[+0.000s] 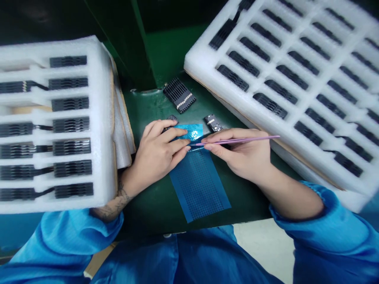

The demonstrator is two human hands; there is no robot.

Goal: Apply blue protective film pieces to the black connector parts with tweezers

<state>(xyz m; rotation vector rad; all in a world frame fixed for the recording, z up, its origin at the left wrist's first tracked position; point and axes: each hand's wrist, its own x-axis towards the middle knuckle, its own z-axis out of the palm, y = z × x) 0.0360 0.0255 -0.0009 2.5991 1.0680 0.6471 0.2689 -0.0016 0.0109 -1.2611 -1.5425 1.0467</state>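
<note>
A blue film sheet (199,185) with rows of tiny dark pieces lies on the green table, its far end folded or curled and shiny. My left hand (161,146) presses on that far part, fingers stretched across it, thumb near the fold. In my right hand (242,152) is a pair of pink tweezers (251,139), pinched between thumb and fingers. Their tips point left and meet the film beside my left fingertips; whether they grip anything is too small to tell. A small black part (213,123) sits just beyond my right hand. Another dark part (172,118) is partly hidden behind my left fingers.
A bundle of black slotted parts (179,94) lies farther back on the green table (148,114). White foam trays (102,118) stacked at the left hold black parts joined by dark strips. A larger white foam tray (204,59) with many black parts flanks the right.
</note>
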